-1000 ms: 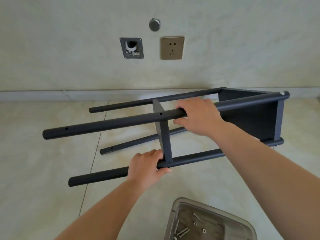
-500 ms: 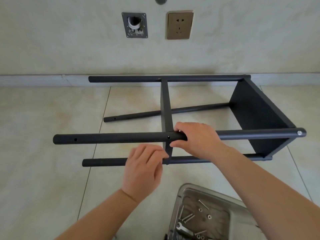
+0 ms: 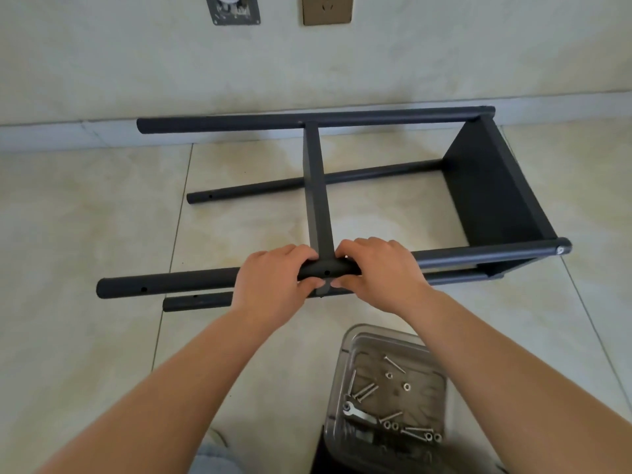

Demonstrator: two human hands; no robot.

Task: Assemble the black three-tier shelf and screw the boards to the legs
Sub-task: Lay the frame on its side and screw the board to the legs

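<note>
The left hand (image 3: 273,282) and right hand (image 3: 378,271) cover the stretch of the near upper leg (image 3: 164,285) beside the middle board (image 3: 316,186). The left wrist hides part of the lowest leg (image 3: 195,302). The wall socket (image 3: 326,9) and metal wall plate (image 3: 236,10) are cut by the top edge. The clear tray (image 3: 345,350) blurs toward its near end, where its screws (image 3: 364,393) and washers grow indistinct.

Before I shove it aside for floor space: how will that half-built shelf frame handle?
The shelf frame probably racks or flexes: the hole at the middle board between left hand and right hand shows no screw. It should slide rather than roll, since its boards tie the round legs together. Likely light: thin tubes.
</note>
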